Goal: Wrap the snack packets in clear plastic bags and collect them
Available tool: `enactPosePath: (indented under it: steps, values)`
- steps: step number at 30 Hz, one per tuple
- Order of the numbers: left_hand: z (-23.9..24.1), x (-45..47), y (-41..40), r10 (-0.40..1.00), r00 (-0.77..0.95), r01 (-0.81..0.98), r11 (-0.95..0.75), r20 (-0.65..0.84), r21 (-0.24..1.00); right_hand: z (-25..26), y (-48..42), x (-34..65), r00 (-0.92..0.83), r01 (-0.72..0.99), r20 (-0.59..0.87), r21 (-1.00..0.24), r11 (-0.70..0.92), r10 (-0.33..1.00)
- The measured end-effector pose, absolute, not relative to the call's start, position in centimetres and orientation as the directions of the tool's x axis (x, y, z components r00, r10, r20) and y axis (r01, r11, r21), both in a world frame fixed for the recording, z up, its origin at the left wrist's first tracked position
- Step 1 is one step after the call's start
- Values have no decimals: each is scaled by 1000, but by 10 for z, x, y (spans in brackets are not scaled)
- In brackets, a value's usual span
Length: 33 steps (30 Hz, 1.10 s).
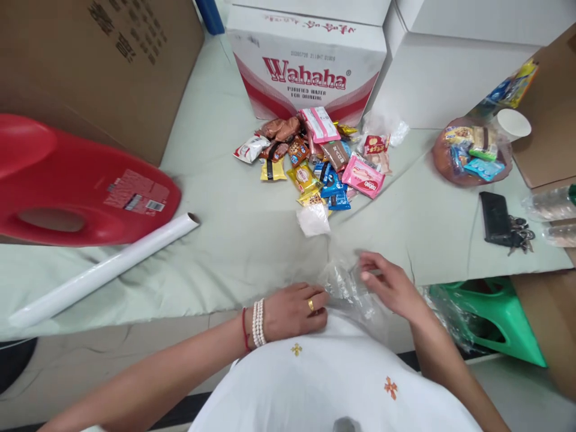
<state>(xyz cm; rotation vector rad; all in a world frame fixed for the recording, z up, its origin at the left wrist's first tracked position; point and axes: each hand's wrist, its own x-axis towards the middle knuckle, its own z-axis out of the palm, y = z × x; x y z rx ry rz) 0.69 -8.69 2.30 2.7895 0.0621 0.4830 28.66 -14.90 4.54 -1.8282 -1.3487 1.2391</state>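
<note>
While the pale desk point(216, 198) spreads before me, a brown box point(112, 60) rises at far left and a Wahaha box point(310, 54) stands at the back. A red jug point(90, 186) takes up the left side, and a white tube point(108, 273) lies slantwise in front of it. Wrapped snacks point(335, 155) sit heaped before the Wahaha box; a bowl point(443, 165) at right holds more. Nearest me, at the desk's front edge, a clear bag point(351, 288) hangs crumpled between my hands. My left fingers point(315, 324) curl beside it, though I cannot tell whether they pinch the film. My right fingers point(375, 261) are loosely spread at its other side, thumb apart from forefinger. I judge the step in hand to be handling the bag; the next move appears to call for a sure hold on its thin film from both sides.
</note>
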Motion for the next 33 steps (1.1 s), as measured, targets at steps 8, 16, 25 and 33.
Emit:
enactPosePath:
  steps: [8,16,25,33]
  values:
    - [29,-1,-84,524,851,384,-666,36,639,22,-100,264,167,323,-265,-895,-307,950]
    - [30,31,-65,875,476,820,-406,-88,405,26,-107,278,143,73,-484,-865,-497,863]
    - [50,86,-73,770,572,295,-515,283,805,31,-112,277,130,26,-490,-867,-497,862]
    - [34,126,-54,871,425,98,226,-246,969,30,-116,277,149,127,-439,-880,-457,886]
